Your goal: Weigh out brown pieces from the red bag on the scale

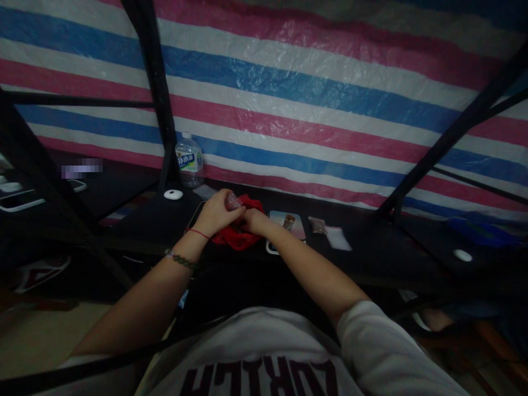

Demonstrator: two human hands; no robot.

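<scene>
The left hand (218, 212) pinches a small clear plastic bag (233, 202); the right hand (254, 221), at a red plastic bag (237, 240), hides its grip; I cannot tell.

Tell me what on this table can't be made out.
All in the head view:
Right hand: fingertips hidden by the left hand and red plastic.
Red plastic's inside: covered by both hands.
Clear plastic: partly covered by left fingers, blurred.
Small packet: contents too small and dim.
Blue item: shape blurred and dark.

Red plastic bag (238, 241), crumpled — on blk table (140, 221), clear plastic pc (233, 201) — in L hand (216, 213)
</scene>
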